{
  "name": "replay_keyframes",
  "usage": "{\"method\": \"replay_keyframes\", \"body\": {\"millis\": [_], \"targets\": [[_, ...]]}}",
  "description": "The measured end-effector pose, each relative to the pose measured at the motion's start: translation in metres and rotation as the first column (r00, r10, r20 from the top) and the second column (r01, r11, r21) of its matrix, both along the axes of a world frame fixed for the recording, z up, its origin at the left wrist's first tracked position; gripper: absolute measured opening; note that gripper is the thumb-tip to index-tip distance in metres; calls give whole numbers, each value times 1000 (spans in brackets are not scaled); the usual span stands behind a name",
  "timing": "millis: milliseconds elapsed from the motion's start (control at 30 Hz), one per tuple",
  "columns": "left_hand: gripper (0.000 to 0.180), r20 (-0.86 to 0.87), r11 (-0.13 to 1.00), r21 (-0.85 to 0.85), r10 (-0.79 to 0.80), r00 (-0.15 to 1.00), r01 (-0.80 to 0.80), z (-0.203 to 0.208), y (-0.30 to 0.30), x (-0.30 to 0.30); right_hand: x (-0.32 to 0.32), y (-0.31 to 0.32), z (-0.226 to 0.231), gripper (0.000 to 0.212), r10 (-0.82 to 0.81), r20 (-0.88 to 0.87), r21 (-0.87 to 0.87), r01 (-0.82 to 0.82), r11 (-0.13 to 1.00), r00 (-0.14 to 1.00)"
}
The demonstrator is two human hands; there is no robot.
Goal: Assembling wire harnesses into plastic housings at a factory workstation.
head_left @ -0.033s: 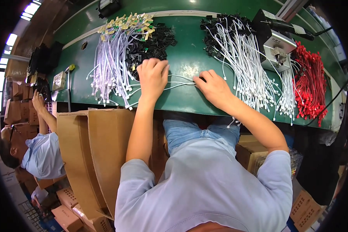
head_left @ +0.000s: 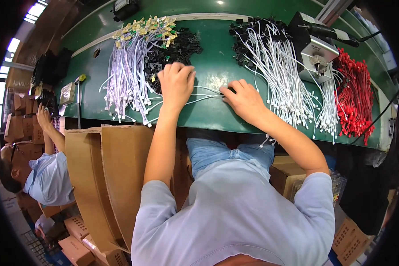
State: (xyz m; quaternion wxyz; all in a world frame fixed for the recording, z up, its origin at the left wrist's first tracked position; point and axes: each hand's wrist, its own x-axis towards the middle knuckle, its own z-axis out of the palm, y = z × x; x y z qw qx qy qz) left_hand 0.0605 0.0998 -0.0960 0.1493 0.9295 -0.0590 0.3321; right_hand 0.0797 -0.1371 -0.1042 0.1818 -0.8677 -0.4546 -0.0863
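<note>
Thin white cables point(head_left: 204, 95) run across the green table between my hands, coming together at the right. Thumb and fingers of my right hand point(head_left: 244, 101) are closed on their joined end. My left hand point(head_left: 177, 84) is over the near edge of a heap of small black plastic parts point(head_left: 173, 51), its fingers curled together. The cables pass by its wrist and palm; whatever its fingertips grip is hidden. Left of that hand lies a bundle of white cables with connector ends point(head_left: 128, 75), with yellow-and-green tabs point(head_left: 146, 30) at the far ends.
Another white cable bundle point(head_left: 279, 71) with black ends lies at right, beside a metal-and-black device point(head_left: 317, 55) and red cables point(head_left: 354, 93). An open cardboard box point(head_left: 124, 177) stands against the table's near edge. A co-worker point(head_left: 48, 173) sits at far left.
My left hand has shifted very slightly away from me. The right hand keeps its hold on the cables at nearly the same spot.
</note>
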Motion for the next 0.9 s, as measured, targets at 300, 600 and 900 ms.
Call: {"method": "replay_keyframes", "body": {"millis": [300,600,900], "targets": [[62,-385,853,483,7,923,195,19,-4,83,-13,-35,17,41,-49,-41,159,55,986,998],[50,-247,863,448,-131,960,233,19,13,96,7,-64,15,22,-96,-83,306,117,945,992],[29,93,172,-958,-573,814,231,7,-40,27,20,-42,10,29,13,-233,121,15,993,972]]}}
